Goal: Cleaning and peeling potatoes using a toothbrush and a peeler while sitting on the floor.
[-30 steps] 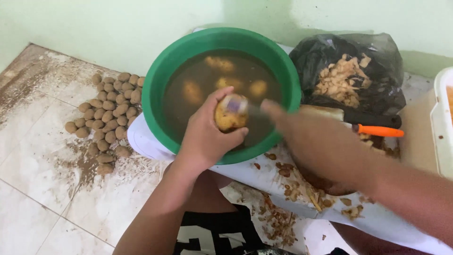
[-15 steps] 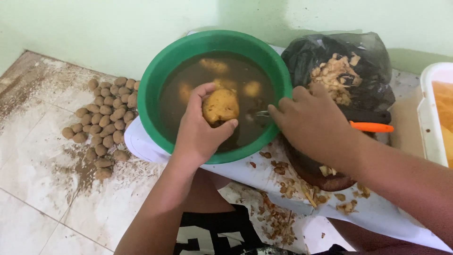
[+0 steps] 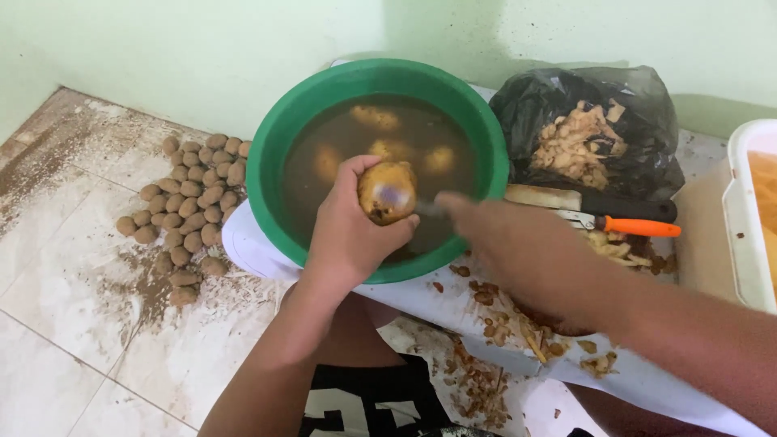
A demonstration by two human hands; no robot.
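Head camera, looking down. The left hand [image 3: 348, 235] is wrapped firmly around a rounded, yellowish-brown potato [image 3: 387, 191], its skin wet and partly scraped, held just above the near rim of a round green plastic basin [image 3: 279, 154]. The basin holds murky brown water with several pale peeled potatoes [image 3: 376, 118] sitting in it beyond the held one. The right hand [image 3: 518, 255] is just to the right of the potato, motion-blurred; it is closed around a thin tool [image 3: 429, 209] whose tip meets the potato, but the tool's shape is too smeared to make out. Left of the gripping hand, a heap of small, round, dirt-covered potatoes [image 3: 190, 202] lies on a dusty tiled floor [image 3: 65, 267]. Beyond the right hand sits a crinkled black plastic bag [image 3: 639, 105] filled with pale peelings, and an orange-handled tool [image 3: 639, 226]. Brown peel scraps [image 3: 518, 324] scatter on white sheeting below the right forearm. A white tray [image 3: 749, 235] is cut off at the right edge.
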